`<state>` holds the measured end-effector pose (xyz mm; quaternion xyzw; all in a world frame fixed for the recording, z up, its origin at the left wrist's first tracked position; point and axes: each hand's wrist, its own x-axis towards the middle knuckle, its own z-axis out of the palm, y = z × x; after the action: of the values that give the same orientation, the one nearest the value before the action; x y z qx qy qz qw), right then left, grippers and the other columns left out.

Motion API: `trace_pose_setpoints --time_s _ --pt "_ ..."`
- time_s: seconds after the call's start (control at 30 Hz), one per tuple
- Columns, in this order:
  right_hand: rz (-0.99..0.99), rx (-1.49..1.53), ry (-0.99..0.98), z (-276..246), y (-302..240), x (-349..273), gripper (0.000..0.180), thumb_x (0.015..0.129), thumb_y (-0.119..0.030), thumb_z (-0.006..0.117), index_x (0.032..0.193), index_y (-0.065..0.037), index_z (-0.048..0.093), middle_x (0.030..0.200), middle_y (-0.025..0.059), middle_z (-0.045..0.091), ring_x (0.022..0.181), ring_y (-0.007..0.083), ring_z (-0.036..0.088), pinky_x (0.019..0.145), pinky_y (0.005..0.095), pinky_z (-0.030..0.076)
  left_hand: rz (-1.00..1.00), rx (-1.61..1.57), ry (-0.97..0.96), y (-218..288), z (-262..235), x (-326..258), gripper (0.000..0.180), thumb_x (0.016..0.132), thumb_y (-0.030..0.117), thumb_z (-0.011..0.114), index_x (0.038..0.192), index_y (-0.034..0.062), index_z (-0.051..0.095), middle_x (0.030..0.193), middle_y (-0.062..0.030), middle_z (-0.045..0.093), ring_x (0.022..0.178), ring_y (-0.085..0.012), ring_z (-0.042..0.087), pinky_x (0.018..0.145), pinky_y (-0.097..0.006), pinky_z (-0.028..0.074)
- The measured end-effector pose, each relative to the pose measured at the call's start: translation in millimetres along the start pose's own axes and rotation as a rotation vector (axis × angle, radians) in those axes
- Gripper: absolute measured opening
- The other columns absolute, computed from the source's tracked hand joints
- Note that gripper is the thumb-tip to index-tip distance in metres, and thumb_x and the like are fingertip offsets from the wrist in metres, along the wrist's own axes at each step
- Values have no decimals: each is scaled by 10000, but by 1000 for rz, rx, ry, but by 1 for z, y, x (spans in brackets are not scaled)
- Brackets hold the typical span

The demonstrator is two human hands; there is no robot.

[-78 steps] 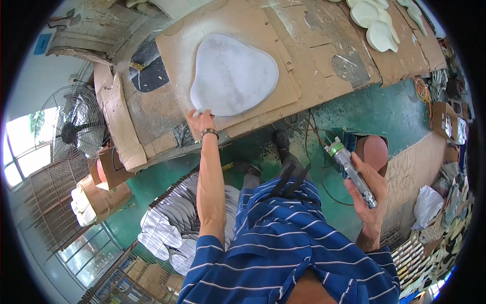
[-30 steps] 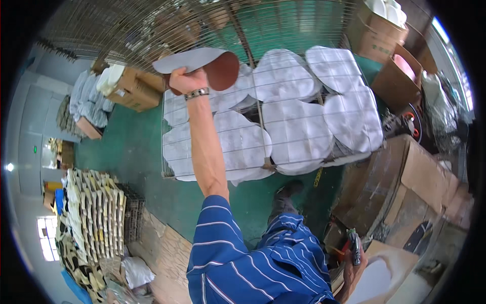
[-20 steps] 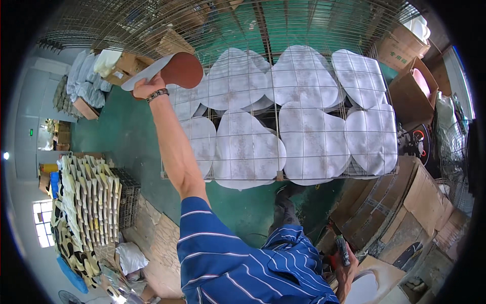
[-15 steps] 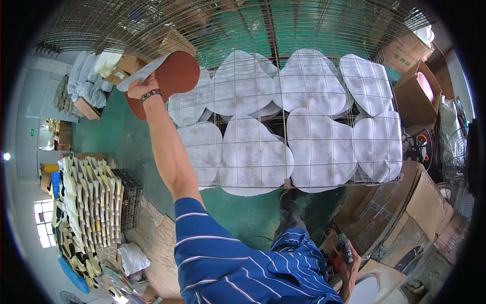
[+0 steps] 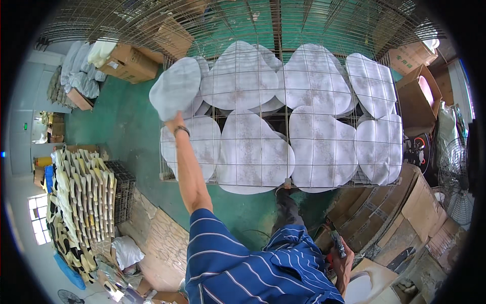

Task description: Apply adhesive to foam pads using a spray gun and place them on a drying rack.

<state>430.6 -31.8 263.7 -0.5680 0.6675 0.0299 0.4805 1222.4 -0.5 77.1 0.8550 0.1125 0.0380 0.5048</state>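
A white, rounded, irregularly shaped flat sheet (image 5: 175, 86) lies at the far left end of the wire grid rack (image 5: 288, 147). With my arm stretched out, my left hand (image 5: 174, 121) is closed on this sheet's near edge. Several similar pale sheets (image 5: 253, 152) with grey smudges fill the rack in two rows, behind the thin wires. Low on the right, beside my body, my right hand (image 5: 344, 257) is wrapped round a dark hand-held tool (image 5: 336, 243), whose exact kind I cannot make out.
Stacked pale, curved pieces (image 5: 83, 192) stand at the left beside a dark crate (image 5: 121, 192). Cardboard boxes (image 5: 130, 63) and wrapped bundles (image 5: 81, 71) are at the far left. At the right are an open carton (image 5: 417, 99), a fan (image 5: 454, 169) and leaning cardboard sheets (image 5: 382, 207).
My left hand has moved right with the sheet, from beside the rack onto its left end. The sheet's red-brown side showed before; now its white side faces up. The right hand keeps its tool.
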Motion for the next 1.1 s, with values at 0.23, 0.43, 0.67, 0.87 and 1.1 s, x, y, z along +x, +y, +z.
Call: trace_pose_setpoints --time_s 0.23,0.43,0.67,0.87,1.1 --pt "-12 25 -11 -4 24 3 545 882 -69 693 1412 12 596 1186 144 739 1043 189 678 949 333 515 821 467 -125 -72 -79 -146 505 878 229 782 1294 11 598 1148 -193 656 1060 -404 614 933 -493 503" --pt "-36 27 -22 1 47 -6 538 894 -64 693 1422 -14 601 1169 114 737 984 177 671 914 339 526 863 574 -238 -111 -163 -262 369 953 265 684 1236 35 629 1060 -167 668 1046 -394 601 930 -480 490" --pt "-66 37 -26 6 87 -19 563 868 -41 710 1422 -53 611 1219 142 729 1071 213 685 955 334 512 973 796 -305 -180 -175 -270 274 983 195 591 1201 45 662 1140 -164 684 1082 -368 619 954 -488 491" --pt "-223 -132 136 -5 170 0 574 845 -60 719 1407 -57 605 1240 237 688 1123 394 676 964 438 535 987 649 -424 -215 -115 -283 344 1064 301 501 1213 30 652 1181 -200 676 1102 -407 607 974 -506 460" --pt "-242 -153 132 38 243 17 584 851 -82 713 1417 -23 583 1228 249 687 1094 417 674 950 452 536 1074 702 -407 -252 -61 -275 356 1073 322 473 1100 -3 618 1051 -227 668 1001 -419 612 887 -515 461"
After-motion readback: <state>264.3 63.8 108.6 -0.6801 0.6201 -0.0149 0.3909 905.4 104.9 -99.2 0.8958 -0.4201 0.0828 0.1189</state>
